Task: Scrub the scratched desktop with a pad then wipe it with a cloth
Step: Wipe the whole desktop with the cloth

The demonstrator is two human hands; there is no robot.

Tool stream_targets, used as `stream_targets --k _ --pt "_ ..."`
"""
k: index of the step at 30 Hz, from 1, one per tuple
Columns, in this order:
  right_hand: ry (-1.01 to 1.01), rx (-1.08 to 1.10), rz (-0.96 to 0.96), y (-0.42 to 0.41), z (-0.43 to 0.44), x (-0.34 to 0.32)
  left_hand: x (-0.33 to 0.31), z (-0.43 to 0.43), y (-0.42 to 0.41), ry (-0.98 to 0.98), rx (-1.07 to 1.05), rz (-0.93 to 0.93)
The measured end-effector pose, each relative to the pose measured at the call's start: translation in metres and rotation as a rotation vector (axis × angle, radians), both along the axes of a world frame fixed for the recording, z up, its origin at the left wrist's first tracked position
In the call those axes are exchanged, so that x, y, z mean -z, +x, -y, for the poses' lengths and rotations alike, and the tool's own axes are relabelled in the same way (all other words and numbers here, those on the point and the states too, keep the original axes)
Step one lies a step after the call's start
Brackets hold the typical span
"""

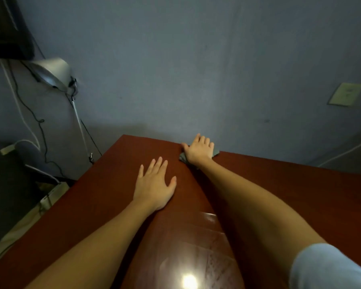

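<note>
Both hands lay flat on the wide, shiny red-brown wooden desktop. The left hand rested near the middle with its fingers spread, holding nothing. At 10 o'clock in the view hung a silver metal lamp.

The right hand, at about 1 o'clock from the left one, pressed straight fingers down on a small grey pad at the desk's far 12 o'clock edge. Only its corners peeked out, so it might have been the cloth instead.

This looked like the scrubbing step, with the arm stretched far out. Next, the hand would need to pull the pad back while pushing down hard.

At 2 o'clock sat a small cream wall plate. No words could be read.
</note>
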State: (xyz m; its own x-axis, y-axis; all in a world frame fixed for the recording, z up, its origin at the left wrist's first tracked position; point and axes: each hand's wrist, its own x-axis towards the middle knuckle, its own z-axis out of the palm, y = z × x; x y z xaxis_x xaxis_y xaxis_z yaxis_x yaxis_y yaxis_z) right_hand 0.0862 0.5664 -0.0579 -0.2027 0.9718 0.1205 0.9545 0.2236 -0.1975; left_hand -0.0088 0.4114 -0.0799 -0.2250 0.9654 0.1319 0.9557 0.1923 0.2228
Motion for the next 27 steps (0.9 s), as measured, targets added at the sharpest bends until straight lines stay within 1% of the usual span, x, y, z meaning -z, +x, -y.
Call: stream_targets --k 1,3,6,8,10,12,14,16,19,21,23,25,27 --pt "-0.05 0.007 0.041 -0.006 -0.003 -0.001 0.0 0.0 0.0 0.004 0.002 0.002" --pt "-0.097 -0.057 0.129 -0.013 -0.004 -0.001 0.0 0.001 -0.001 0.002 0.002 0.005" --pt "-0.068 -0.293 0.139 -0.007 0.019 0.005 -0.001 0.001 0.001 -0.003 0.0 0.004" --pt "-0.045 -0.471 0.125 0.016 0.039 0.006 -0.001 0.0 0.001 -0.008 0.002 0.001" --pt "-0.034 -0.566 0.143 0.049 0.043 0.006 -0.001 0.0 0.0 -0.016 0.009 -0.008" --pt "-0.033 -0.51 0.169 0.079 0.029 0.004 0.0 0.0 -0.001 -0.028 0.015 -0.014" --pt "-0.059 -0.37 0.173 0.094 0.004 0.003 0.001 0.0 -0.002 -0.029 0.012 -0.017" --pt "-0.081 -0.277 0.177 0.084 -0.017 0.002 0.001 -0.001 -0.002 -0.023 0.007 -0.021" --pt "-0.104 -0.232 0.165 0.044 -0.029 0.001 0.001 0.0 -0.001 -0.02 0.002 -0.006" --pt "-0.103 -0.269 0.158 0.019 -0.025 0.001 0.0 0.0 -0.001 -0.017 0.003 -0.005" --pt "-0.085 -0.351 0.171 0.006 -0.007 0.002 0.0 0.0 -0.001 -0.016 0.006 -0.001" --pt "-0.066 -0.459 0.187 0.013 0.019 0.003 0.0 0.001 0.0 -0.02 0.006 0.001" --pt "-0.039 -0.58 0.19 0.04 0.041 0.004 -0.001 0.001 0.0 -0.029 0.005 -0.001"
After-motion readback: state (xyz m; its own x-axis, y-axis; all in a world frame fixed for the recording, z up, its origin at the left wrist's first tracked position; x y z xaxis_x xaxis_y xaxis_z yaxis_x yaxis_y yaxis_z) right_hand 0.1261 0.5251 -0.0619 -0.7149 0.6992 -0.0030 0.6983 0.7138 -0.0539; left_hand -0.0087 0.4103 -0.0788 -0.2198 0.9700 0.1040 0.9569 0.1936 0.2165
